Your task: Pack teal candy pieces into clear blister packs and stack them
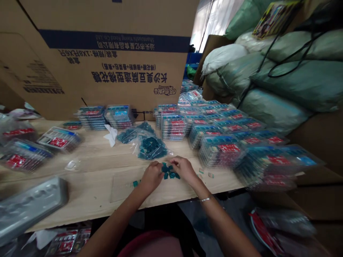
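Note:
Both hands meet over the wooden table, above a small group of dark teal pieces. With its fingers closed, my left hand pinches the edge of one teal piece. My right hand is also closed, fingertips together just right of the pieces; what they grip is too small to make out. Under my left forearm lies a clear flat sheet with a small green piece on it. Beyond the hands sits an open clear plastic bag filled with teal pieces.
Stacked clear packs with red labels crowd the table's right side. More packs stand against a big cardboard box. At left are loose packs and a grey moulded tray. Small pale pieces lie near the front edge.

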The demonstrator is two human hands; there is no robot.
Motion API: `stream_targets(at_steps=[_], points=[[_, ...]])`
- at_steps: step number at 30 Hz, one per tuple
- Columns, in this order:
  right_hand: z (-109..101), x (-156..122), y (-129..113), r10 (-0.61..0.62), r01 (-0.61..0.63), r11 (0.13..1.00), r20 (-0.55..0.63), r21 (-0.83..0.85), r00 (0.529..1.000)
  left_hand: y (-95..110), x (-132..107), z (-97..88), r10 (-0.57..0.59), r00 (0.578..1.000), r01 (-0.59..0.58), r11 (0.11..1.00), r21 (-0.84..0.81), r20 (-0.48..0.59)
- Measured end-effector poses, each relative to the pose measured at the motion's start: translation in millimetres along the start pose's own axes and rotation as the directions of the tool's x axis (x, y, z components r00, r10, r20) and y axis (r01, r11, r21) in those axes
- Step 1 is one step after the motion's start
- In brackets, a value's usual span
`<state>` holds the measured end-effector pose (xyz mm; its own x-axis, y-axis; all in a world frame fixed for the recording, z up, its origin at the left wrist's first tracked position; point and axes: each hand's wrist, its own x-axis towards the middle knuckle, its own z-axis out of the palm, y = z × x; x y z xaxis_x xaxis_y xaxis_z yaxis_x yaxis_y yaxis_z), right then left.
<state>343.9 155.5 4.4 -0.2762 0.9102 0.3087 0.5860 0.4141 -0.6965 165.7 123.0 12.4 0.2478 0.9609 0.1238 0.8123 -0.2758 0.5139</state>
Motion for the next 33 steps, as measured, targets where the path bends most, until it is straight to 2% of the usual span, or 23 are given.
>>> stream_targets(at_steps=[4, 6, 9, 12, 14, 15, 16, 18, 20, 22, 25, 27, 28, 29, 31, 33], points=[[16, 17, 2, -0.087, 0.090, 0.996, 0.130, -0.019, 0.988, 9, 6, 9.3, 0.034, 0.999, -0.033, 0.999, -0.031, 0.010], [21, 20, 5, -0.095, 0.099, 0.995, 0.155, -0.014, 0.983, 10, 3, 11.9, 0.035, 0.999, -0.035, 0.998, -0.052, -0.004], [21, 18, 9, -0.073, 0.076, 0.997, 0.139, -0.018, 0.988, 7, -4, 14.1, 0.039, 0.999, -0.042, 0.994, -0.101, -0.032], [15, 13, 6, -0.051, 0.050, 0.999, 0.074, 0.008, 0.996, 4, -8, 14.7, 0.023, 0.997, -0.033, 0.988, -0.151, -0.067], [9, 9, 1, -0.035, 0.033, 0.994, 0.022, 0.107, 0.999, 1, -8, 12.8, -0.052, 0.989, 0.008, 0.954, -0.299, -0.138], [7, 8, -3, -0.026, 0.023, 0.983, 0.014, 0.185, 1.000, 0, -7, 10.9, -0.118, 0.979, 0.033, 0.898, -0.438, -0.168], [6, 6, -7, -0.018, 0.011, 0.964, 0.024, 0.267, 1.000, -1, -6, 8.4, -0.198, 0.965, 0.058, 0.798, -0.600, -0.170], [5, 3, -15, -0.009, -0.020, 0.917, 0.072, 0.398, 0.997, -1, -5, 2.1, -0.336, 0.939, 0.113, 0.499, -0.859, -0.071], [9, -2, -24, -0.005, -0.041, 0.885, 0.097, 0.463, 0.995, 1, -7, -4.2, -0.390, 0.919, 0.166, 0.262, -0.951, 0.053], [16, -10, -35, -0.006, -0.035, 0.880, 0.085, 0.473, 0.996, 3, -15, -8.9, -0.419, 0.902, 0.172, 0.142, -0.975, 0.098], [30, -28, -55, -0.019, -0.021, 0.888, 0.081, 0.459, 0.997, 3, -39, -14.6, -0.455, 0.887, 0.127, 0.084, -0.988, 0.075], [41, -40, -67, -0.033, -0.017, 0.893, 0.104, 0.450, 0.994, -4, -64, -21.3, -0.458, 0.887, 0.136, 0.134, -0.981, 0.060], [46, -45, -72, -0.046, -0.012, 0.898, 0.120, 0.441, 0.992, -9, -77, -26.2, -0.466, 0.884, 0.147, 0.217, -0.965, 0.030], [51, -47, -76, -0.065, 0.002, 0.905, 0.133, 0.426, 0.989, -16, -91, -32.1, -0.484, 0.875, 0.157, 0.341, -0.927, -0.030], [61, -46, -81, -0.112, 0.047, 0.923, 0.151, 0.382, 0.982, -33, -115, -45.0, -0.515, 0.823, 0.184, 0.641, -0.745, -0.240], [69, -37, -84, -0.153, 0.097, 0.940, 0.150, 0.328, 0.977, -54, -131, -56.4, -0.476, 0.795, 0.225, 0.806, -0.547, -0.375]])
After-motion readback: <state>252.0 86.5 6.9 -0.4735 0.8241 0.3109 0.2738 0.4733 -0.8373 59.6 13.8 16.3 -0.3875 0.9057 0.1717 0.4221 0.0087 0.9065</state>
